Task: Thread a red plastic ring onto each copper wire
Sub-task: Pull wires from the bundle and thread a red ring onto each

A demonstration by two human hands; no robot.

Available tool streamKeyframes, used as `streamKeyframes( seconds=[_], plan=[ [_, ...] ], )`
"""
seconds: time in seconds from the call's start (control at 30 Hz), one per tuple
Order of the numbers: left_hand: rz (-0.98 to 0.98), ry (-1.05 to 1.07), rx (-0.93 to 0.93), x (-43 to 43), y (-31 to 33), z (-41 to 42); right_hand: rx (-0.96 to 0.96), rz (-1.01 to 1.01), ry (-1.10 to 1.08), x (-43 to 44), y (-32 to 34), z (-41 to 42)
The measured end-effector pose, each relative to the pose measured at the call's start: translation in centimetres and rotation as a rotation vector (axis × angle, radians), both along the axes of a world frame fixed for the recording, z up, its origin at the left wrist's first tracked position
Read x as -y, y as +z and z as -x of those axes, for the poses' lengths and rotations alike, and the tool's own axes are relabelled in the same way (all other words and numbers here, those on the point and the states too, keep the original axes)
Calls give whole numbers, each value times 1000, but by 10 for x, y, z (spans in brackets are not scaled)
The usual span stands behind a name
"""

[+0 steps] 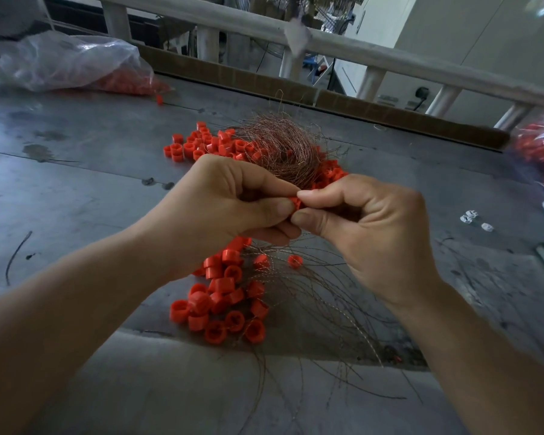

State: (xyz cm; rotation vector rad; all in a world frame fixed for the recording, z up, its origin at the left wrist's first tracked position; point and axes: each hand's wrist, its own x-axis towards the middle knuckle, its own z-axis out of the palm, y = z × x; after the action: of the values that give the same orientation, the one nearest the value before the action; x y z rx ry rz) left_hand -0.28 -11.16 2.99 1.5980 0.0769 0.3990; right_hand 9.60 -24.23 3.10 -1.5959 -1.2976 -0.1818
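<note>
Now both hands, left (233,199) and right (368,221), pinch one ring (295,202); the wire is hidden, so a slight misaim could miss the hole.

Dim, soft daylight is coming from behind the tangle of copper wire (283,149), where the pale wall (484,36) is glowing. Left of the tangle the grey table (76,171) is giving a weak sheen. In front of it the red ring (295,201) between the left hand (230,199) and right hand (374,227) is looking sharp. Far left a clear bag (70,61) is blurring; the railing (358,47) behind is curving.
</note>
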Motion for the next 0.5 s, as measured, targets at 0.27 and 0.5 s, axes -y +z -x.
streamKeyframes(
  seconds=[0.27, 0.5],
  plan=[
    [96, -72, -30, -2, 0, -1, -79, 36, 58, 1, 3, -2],
    [169, -147, -22, -5, 2, 1, -108, 207, 161, 2, 9, -3]
  ],
)
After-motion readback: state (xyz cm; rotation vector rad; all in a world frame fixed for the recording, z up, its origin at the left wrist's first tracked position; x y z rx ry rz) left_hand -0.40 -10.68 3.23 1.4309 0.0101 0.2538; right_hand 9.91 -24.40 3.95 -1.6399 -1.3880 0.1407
